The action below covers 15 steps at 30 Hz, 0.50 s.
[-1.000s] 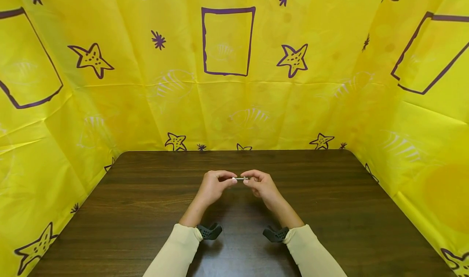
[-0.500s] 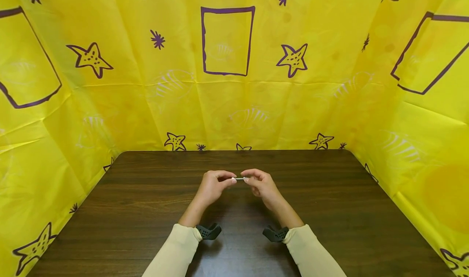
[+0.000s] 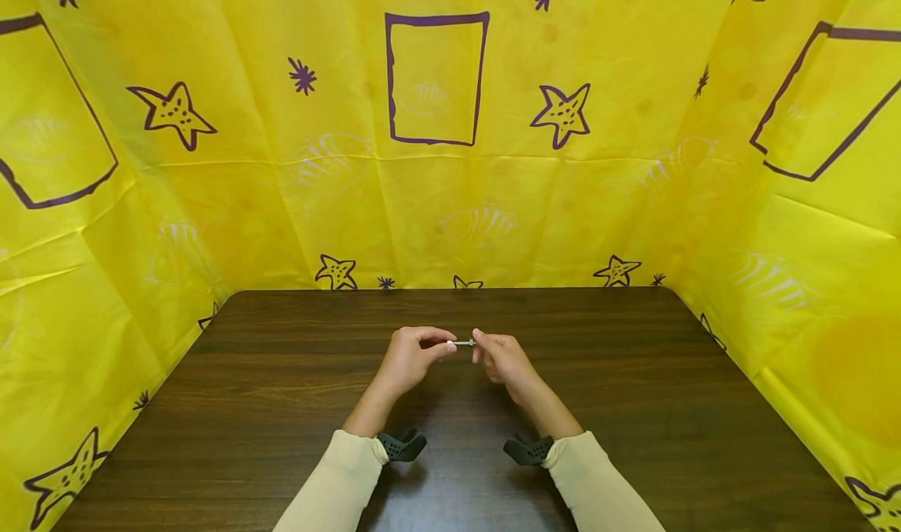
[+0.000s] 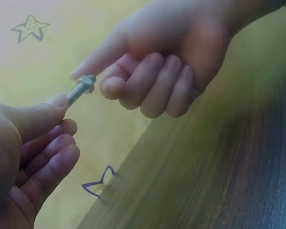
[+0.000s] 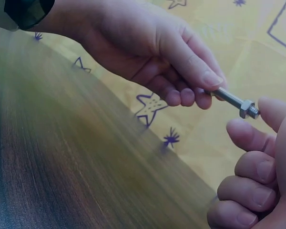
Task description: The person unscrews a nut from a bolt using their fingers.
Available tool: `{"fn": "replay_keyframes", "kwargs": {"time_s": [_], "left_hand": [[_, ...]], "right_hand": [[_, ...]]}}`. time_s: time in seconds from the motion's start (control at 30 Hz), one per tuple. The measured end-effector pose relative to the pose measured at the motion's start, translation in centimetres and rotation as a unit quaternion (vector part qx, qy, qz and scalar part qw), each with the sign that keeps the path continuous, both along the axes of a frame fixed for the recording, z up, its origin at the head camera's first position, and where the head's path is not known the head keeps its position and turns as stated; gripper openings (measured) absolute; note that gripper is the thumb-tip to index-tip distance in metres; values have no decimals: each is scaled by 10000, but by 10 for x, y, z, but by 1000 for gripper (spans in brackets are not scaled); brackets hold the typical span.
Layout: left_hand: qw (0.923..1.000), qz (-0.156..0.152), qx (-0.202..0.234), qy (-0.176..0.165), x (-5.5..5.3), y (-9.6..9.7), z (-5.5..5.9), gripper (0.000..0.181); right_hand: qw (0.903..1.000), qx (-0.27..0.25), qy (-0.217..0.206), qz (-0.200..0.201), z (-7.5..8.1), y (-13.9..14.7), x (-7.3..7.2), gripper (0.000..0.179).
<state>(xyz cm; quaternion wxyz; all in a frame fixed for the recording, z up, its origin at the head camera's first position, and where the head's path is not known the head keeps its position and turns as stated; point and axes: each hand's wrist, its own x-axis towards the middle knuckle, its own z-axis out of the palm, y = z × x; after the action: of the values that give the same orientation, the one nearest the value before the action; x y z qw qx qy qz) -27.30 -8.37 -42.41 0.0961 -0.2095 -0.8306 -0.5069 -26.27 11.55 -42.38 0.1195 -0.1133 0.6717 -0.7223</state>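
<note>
A silvery bolt (image 3: 461,343) is held level above the table, pinched at its left end between the thumb and fingers of my left hand (image 3: 411,355). The bolt's head is hidden in that grasp. Near the free end sits a hex nut (image 5: 247,109), with a short bit of thread (image 5: 254,112) showing beyond it. My right hand (image 3: 505,360) is just right of the nut. Its thumb stretches up close by the bolt's tip, while its other fingers are curled below, with a gap between thumb and forefinger in the right wrist view.
Beneath both hands is a dark wood-grain table (image 3: 296,391). Yellow cloth (image 3: 436,188) with purple starfish drawings surrounds its back and sides. Each wrist carries a dark camera mount, the left one (image 3: 403,444) and the right one (image 3: 529,449).
My right thumb has moved up from below the forefinger, and the forefinger has curled down, baring the nut that the fingertips covered half a second ago. My left hand keeps its pinch.
</note>
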Motion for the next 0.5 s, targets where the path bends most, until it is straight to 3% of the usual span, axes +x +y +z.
{"fn": "replay_keyframes", "kwargs": {"time_s": [0.5], "left_hand": [[9999, -87, -84, 81, 0, 1, -1, 10]], "right_hand": [[9999, -84, 57, 42, 7, -1, 6, 42]]}}
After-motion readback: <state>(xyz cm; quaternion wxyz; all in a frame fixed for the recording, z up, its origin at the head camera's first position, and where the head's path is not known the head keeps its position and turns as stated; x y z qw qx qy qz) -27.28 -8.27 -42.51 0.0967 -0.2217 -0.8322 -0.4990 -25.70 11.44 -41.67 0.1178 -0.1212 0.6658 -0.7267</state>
